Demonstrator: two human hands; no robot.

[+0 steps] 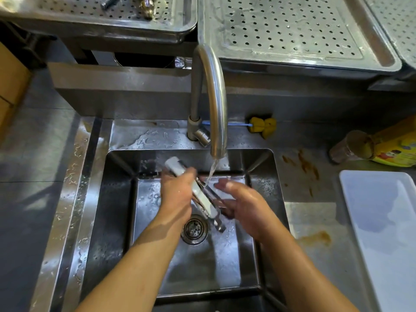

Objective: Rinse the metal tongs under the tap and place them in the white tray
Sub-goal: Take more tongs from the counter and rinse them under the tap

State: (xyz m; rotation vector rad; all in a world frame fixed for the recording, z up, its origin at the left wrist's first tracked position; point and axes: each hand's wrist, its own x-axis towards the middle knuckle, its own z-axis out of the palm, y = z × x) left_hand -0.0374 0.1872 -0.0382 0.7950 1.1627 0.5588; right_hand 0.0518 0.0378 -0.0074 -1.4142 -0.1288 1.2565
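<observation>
Under running tap (211, 97): metal tongs (203, 199), left hand (176, 192) gripping, slanted into stream (212, 170); right hand (243, 203), straight fingers (225, 185) rubbing clean.

Two bare hands and bare forearms, glistening with water.
The left hand (177, 190) and right hand (243, 206) are uncovered. The back and wrist of the right one shine wet, and a few bright droplets sit on the left. The left forearm (135, 262) and right forearm (299, 266) are bare down to the bottom edge of the view. A soft shadow bands the left one, and the fingertips are blurred.
</observation>
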